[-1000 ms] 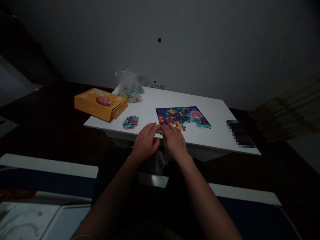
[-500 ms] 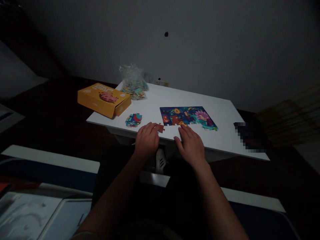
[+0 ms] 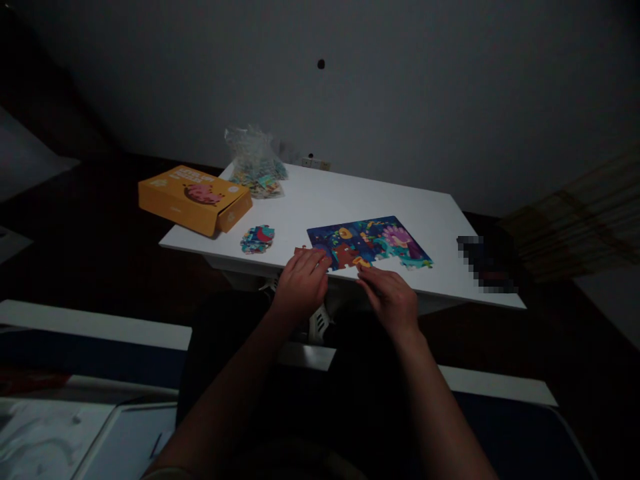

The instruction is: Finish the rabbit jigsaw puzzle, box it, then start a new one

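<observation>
Left hand [image 3: 301,285] pinching red piece [image 3: 301,251], right hand [image 3: 391,299] empty near table [image 3: 320,200] front edge; may slip off.

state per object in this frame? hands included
puzzle: part assembled, flat on table, near edge unfinished
loose piece: under left fingertips, at puzzle's left corner
left hand: fingers on loose piece
right hand: fingertips at puzzle's near edge
small pile of pieces: loose, untouched
orange box: closed, overhanging table edge
plastic bag: holds pieces
table: bears all
</observation>
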Available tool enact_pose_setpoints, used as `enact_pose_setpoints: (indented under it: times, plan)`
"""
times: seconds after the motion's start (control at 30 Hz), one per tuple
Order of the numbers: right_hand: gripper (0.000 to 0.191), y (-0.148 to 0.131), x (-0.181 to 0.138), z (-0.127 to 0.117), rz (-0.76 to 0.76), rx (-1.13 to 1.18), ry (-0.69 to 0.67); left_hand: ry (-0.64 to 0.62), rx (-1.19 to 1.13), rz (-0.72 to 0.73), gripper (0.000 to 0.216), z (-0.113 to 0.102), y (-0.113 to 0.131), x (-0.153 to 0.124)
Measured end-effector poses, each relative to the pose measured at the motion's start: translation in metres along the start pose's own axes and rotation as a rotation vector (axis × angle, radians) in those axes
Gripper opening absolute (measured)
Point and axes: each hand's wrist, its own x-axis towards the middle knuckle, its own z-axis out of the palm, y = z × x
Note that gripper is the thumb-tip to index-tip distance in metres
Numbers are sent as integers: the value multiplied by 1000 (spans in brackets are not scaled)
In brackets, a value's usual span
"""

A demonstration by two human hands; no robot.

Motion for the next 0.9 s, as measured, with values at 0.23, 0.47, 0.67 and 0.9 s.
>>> enact_pose_setpoints:
  times: [0.23, 0.47, 0.67, 0.9]
  plan:
    - [35, 6, 13, -3, 195, -43, 51, -38, -7, 6, 42, -6, -2, 9]
    - [35, 16, 17, 6, 183, -23, 3, -33, -29, -19, 39, -7, 0, 12]
    - [40, 24, 28, 7, 280, -18, 3, -15, -65, -6, 38, -4, -6, 11]
    - [44, 18, 40, 8, 343, 49, 28, -85, -19, 49, 34, -15, -9, 15]
